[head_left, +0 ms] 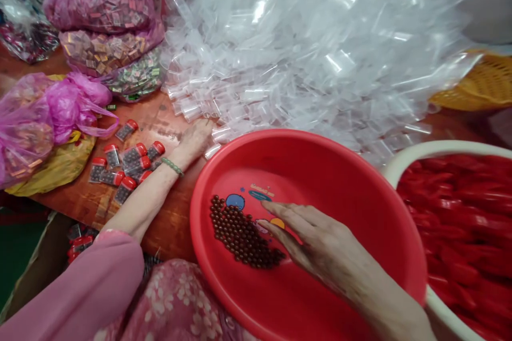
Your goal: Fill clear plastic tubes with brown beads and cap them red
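My right hand (316, 234) reaches into a red plastic basin (360, 181), its fingers stretched out and apart, with nothing held. Just left of its fingertips lies a patch of small round brown beads (244, 234) on the printed basin floor. My left hand (198, 138), with a green bead bracelet (173, 166) at the wrist, is at the near edge of a big heap of clear plastic containers (280, 64). Its fingers are mostly hidden, so whether it grips a container does not show.
Several small bead-filled containers with red caps (127, 187) lie on the table (76, 202) at left. Behind them are pink bags of small packets (104, 5). A white tub (404, 162) of red plastic pieces (460, 224) and a yellow basket (480, 82) stand at right.
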Action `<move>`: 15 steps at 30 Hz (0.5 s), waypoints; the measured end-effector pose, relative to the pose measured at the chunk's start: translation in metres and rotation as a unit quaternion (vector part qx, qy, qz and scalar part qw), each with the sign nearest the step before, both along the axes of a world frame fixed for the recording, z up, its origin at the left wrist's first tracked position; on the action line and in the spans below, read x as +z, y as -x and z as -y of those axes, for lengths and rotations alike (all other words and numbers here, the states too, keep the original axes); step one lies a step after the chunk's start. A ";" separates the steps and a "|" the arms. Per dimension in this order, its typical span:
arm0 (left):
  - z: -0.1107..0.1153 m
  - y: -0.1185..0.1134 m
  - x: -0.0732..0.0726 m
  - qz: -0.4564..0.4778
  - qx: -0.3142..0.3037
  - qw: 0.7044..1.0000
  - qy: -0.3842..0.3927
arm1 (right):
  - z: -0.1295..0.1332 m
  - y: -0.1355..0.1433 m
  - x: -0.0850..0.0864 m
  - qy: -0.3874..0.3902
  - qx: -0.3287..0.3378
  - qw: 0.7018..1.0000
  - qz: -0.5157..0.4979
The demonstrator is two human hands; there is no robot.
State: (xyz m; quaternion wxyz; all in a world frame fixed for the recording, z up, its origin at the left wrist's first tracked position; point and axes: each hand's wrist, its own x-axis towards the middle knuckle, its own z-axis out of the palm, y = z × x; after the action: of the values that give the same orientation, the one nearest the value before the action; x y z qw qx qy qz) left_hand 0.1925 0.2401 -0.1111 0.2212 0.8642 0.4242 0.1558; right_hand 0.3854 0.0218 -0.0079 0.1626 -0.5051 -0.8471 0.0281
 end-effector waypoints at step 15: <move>0.121 0.024 0.091 0.401 -0.064 0.896 0.180 | -0.038 0.034 0.019 0.074 -0.080 0.904 -0.413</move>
State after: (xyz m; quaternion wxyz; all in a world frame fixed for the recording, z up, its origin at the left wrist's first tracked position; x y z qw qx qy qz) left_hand 0.1682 0.1189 -0.0199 0.5338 0.6992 0.2638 0.3957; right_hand 0.3511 0.0601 0.0106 0.4618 -0.5248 -0.6564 0.2836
